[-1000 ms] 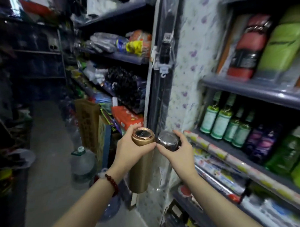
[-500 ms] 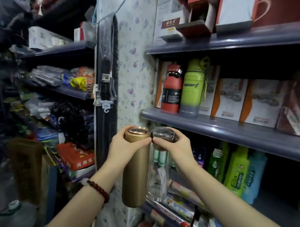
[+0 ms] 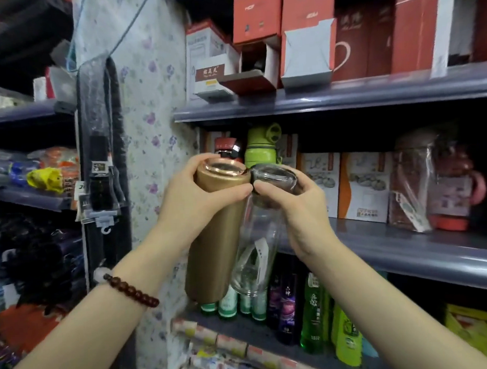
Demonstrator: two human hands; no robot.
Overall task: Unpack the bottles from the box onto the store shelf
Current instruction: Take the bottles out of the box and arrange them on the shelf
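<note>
Gold metal flask (image 3: 213, 235) | left grip (image 3: 198, 202) clasped | clear glass bottle (image 3: 256, 255) | right grip (image 3: 298, 210) clasped

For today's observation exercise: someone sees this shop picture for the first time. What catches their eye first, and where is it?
Dead centre, two hands hold bottles side by side: the left hand grips a gold flask, the right hand a clear glass bottle. Just behind them a red bottle and a lime-green bottle stand on the grey middle shelf. Red boxes crowd the shelf above.
</note>
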